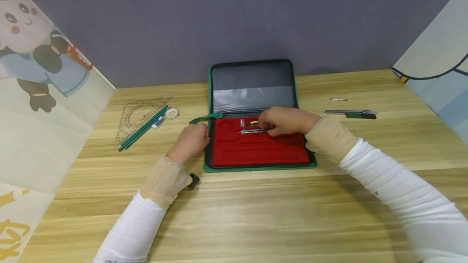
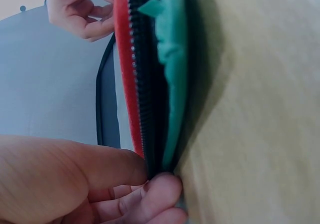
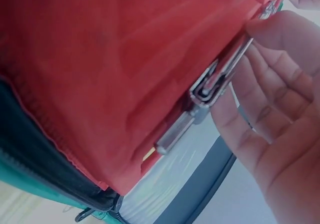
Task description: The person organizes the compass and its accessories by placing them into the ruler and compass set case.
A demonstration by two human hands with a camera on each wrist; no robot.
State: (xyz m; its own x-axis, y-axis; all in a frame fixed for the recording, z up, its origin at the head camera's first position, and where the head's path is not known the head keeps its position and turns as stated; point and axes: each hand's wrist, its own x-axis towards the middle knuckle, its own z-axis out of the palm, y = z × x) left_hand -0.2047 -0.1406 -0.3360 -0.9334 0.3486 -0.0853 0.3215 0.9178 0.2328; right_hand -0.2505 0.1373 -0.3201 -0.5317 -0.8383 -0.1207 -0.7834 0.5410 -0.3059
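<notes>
A green zip case (image 1: 260, 169) lies unfolded on the table, its lid leaning back and a red moulded insert (image 1: 256, 157) in its base. My left hand (image 1: 190, 141) pinches the case's left zipped edge between thumb and fingers, as the left wrist view shows. Over the insert, my right hand (image 1: 287, 121) grips a silver drawing compass (image 3: 202, 91), which lies along an upper slot. Whether the compass is fully seated cannot be told. Beside it in the insert are a small clear box (image 1: 241, 123) and a yellow-and-dark piece (image 1: 252, 123), partly covered by my right hand.
Left of the case lie a clear set square (image 1: 128, 111), green pencils (image 1: 144, 128), an eraser (image 1: 158, 122) and a tape roll (image 1: 172, 113). To the right are a small silver rod (image 1: 338, 99) and a long metal tool beside a green-and-black piece (image 1: 360, 115). A dark panel (image 1: 252, 15) stands behind.
</notes>
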